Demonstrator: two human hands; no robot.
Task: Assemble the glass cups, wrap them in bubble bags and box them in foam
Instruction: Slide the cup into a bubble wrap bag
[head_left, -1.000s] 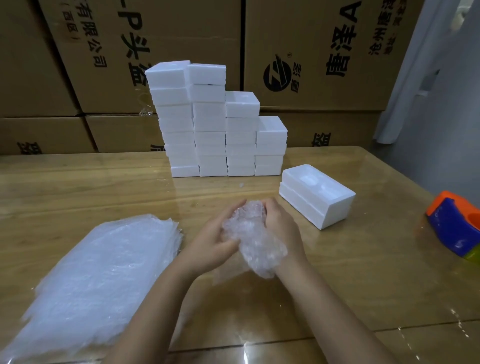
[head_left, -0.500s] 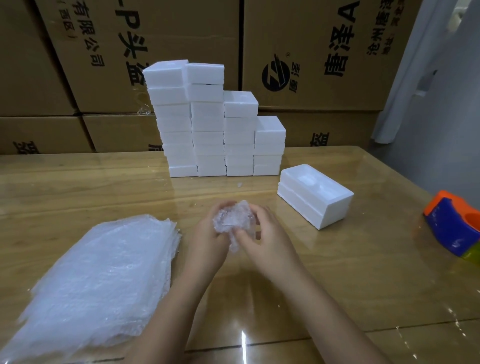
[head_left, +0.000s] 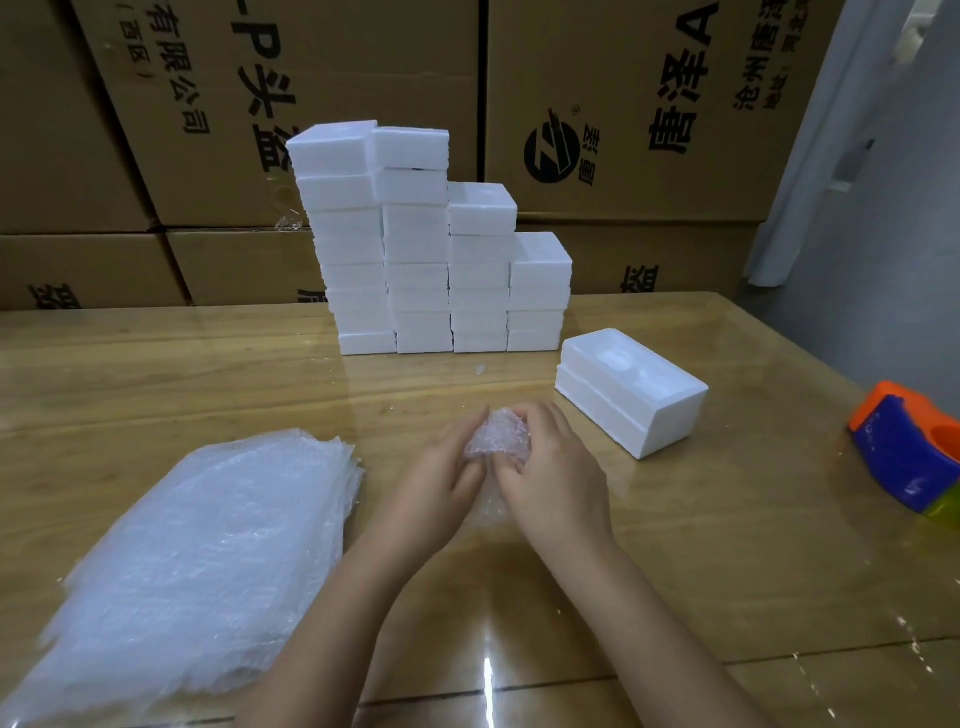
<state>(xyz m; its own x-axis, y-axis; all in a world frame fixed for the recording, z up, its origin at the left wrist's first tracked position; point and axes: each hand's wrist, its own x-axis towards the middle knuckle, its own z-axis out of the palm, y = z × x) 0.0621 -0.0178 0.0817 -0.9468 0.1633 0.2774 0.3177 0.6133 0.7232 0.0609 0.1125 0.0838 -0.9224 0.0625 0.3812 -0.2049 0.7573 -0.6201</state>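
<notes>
1. Head view shows both hands meeting above the table (head_left: 727, 545), in front of the person. The left hand (head_left: 441, 480) and the right hand (head_left: 558, 480) each curl round a small bubble-wrapped bundle (head_left: 498, 434), fingers closed on it from either side.
2. The cup is hidden inside the wrap, so I cannot tell whether it is fully covered. A loose tail of film seems to hang just below the hands.
3. The step in hand looks like tightening the wrap. It probably goes best if one hand holds the bundle firm while the other folds the loose film flat against it, so nothing springs open.
4. Pressure should be mild and even, since glass under thin bubbles may slip or crack if squeezed at one point.
5. The lone foam box (head_left: 631, 389) lies near on the right with a hollow showing in its top. It stands apart from the tall foam stack (head_left: 426, 249). A compact bundle should seat in that hollow more easily.
6. The pile of bubble bags (head_left: 197, 545) sits to the left and the tape dispenser (head_left: 909, 452) far to the right. I judge that neither is needed for this fold.
</notes>
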